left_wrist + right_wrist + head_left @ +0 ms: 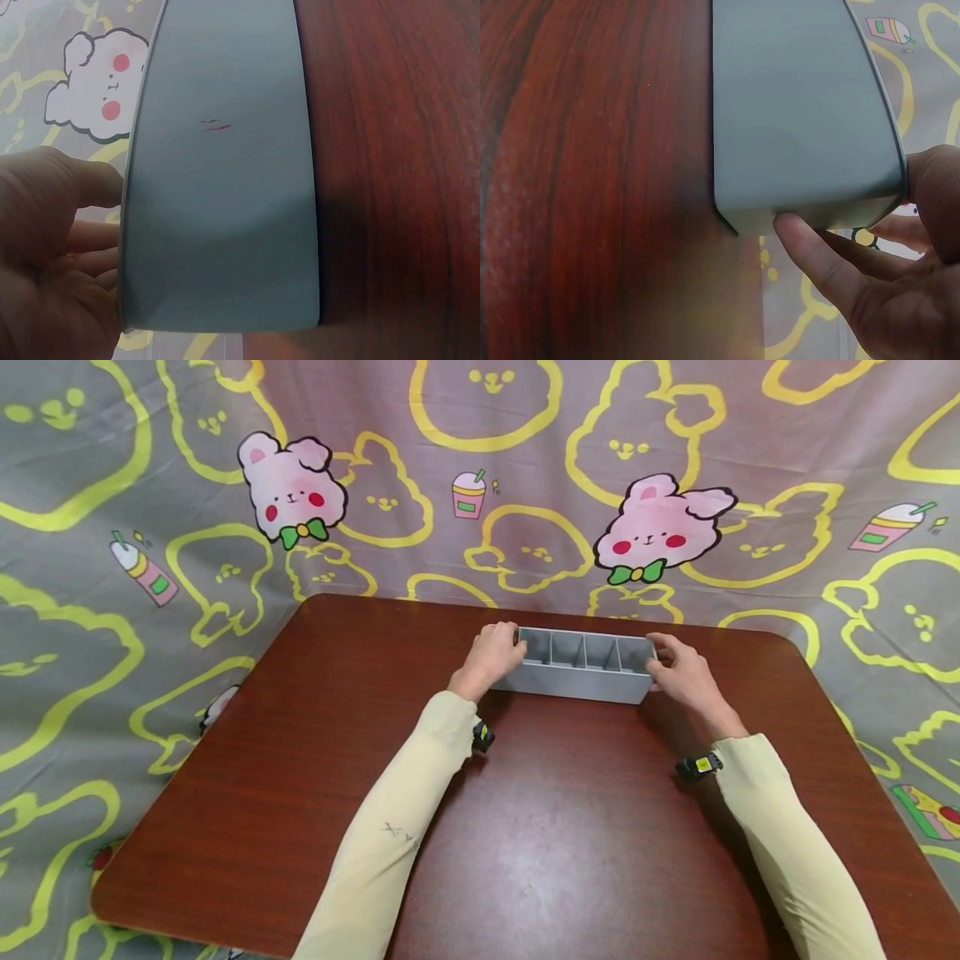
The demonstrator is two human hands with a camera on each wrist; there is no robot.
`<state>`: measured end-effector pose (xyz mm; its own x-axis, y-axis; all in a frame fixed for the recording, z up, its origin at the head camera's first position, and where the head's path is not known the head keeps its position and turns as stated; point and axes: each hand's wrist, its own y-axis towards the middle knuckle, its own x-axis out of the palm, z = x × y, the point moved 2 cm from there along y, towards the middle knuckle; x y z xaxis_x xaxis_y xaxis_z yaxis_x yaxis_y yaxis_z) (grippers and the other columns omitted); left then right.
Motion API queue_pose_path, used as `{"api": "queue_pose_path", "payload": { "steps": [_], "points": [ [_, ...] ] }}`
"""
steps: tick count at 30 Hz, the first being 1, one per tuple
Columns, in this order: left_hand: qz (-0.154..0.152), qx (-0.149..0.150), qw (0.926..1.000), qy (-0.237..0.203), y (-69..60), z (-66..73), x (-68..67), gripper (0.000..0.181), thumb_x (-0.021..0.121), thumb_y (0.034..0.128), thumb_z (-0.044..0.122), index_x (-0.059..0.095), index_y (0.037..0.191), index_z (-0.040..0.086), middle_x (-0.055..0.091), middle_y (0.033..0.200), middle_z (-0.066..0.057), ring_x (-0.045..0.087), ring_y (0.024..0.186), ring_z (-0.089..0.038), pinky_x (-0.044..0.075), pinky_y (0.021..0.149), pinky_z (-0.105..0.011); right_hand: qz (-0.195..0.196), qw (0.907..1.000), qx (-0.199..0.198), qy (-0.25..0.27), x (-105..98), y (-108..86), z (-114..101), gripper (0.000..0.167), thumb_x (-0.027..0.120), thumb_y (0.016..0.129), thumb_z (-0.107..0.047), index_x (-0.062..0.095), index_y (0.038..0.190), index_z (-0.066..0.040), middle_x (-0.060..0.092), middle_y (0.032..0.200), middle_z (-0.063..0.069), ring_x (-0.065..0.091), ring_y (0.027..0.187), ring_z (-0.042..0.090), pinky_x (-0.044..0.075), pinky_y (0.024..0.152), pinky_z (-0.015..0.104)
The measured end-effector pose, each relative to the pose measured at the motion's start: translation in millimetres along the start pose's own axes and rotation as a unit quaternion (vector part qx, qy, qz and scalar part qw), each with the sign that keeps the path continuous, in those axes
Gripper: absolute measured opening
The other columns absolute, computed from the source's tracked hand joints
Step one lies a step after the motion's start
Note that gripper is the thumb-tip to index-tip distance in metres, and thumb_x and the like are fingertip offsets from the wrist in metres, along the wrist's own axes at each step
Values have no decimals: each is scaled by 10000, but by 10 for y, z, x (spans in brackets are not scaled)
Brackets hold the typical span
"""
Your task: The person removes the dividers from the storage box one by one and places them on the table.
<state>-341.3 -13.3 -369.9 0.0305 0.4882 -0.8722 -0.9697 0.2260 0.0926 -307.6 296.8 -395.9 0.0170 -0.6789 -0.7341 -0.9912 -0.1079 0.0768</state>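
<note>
Grey divided box [573, 683] near the surface's [285, 760] far edge, open side up, long axis roughly parallel to that edge. Left grip [489, 657] grasps its left end, right grip [681, 670] its right; box lies between, neither grip nearer.

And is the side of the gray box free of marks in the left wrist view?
No, small reddish marks are visible on the side of the gray box.
</note>
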Motion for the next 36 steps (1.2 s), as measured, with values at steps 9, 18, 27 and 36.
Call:
{"api": "queue_pose_path", "payload": {
  "steps": [9, 18, 27, 36],
  "points": [
    [-193, -275, 9994, -108, 9, 11, -6, 318, 526, 988, 263, 532, 712, 106, 456, 622, -19, 471, 556, -183, 399, 545, -304, -27, 10000, -44, -48, -1, 2, -17, 543, 479, 995, -203, 349, 1512, -99, 488, 1383, 319, 717, 751, 250, 502, 651, 160],
    [-285, -317, 9990, -134, 10, 6, -16, 243, 568, 962, 257, 526, 783, 97, 440, 632, -8, 449, 559, -166, 381, 554, -296, 1, 10000, 1, -68, -3, 18, -14, 537, 481, 989, -183, 358, 1507, -109, 496, 1379, 308, 716, 777, 296, 487, 655, 150],
    [-295, -330, 9990, -13, 18, 6, 26, 242, 587, 955, 243, 595, 1115, 62, 593, 892, -67, 581, 767, -224, 463, 690, -341, 31, 9999, -25, -103, -6, 11, 3, 534, 488, 991, -193, 363, 1503, -102, 503, 1366, 316, 719, 750, 268, 513, 685, 186],
    [-119, -231, 9996, 61, 3, 27, 41, 99, 562, 929, 153, 576, 990, 77, 580, 865, -63, 555, 743, -233, 438, 661, -339, 39, 9999, -23, -135, -16, 7, 16, 527, 479, 995, -196, 366, 1500, -99, 502, 1366, 325, 721, 765, 303, 515, 670, 183]
  ]
}}
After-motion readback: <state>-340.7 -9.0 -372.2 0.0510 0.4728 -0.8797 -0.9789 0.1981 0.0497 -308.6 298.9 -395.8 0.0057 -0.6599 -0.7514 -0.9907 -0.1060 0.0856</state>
